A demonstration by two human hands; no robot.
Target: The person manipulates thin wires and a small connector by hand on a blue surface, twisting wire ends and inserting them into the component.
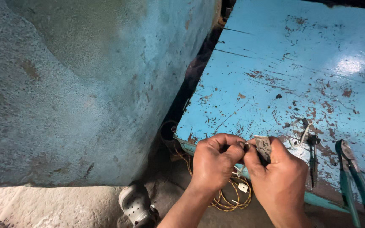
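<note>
Along the left side rose a big rough wall [64, 84], blue-green w/ worn patches, and next to it on the right sat the worktop [292, 76], painted blue, paint chipped and scratched all over. Below them ran a pale dusty floor [43, 207], where a light-coloured shoe [135, 203] showed near the bottom edge. At the worktop's right edge lay pliers [353, 177] w/ green handles, tips pointing up. Just left of those lay a thin dark tool [313, 158], poss. a screwdriver, can't tell for sure, w/ a pale wire [303, 135] curling by it. Both hands met at the worktop's front edge, touching each other. Left hand [214, 162] was closed, fingertips pinched on a tiny metal bit [246, 145], too small to make out. Right hand [277, 177] was closed too, gripping a small flat grey metal piece [263, 147] between thumb and fingers, held right against the left hand's fingertips. Under the hands hung a loose coil of yellowish wire [229, 198], w/ a small white tag [243, 187] dangling by it.
</note>
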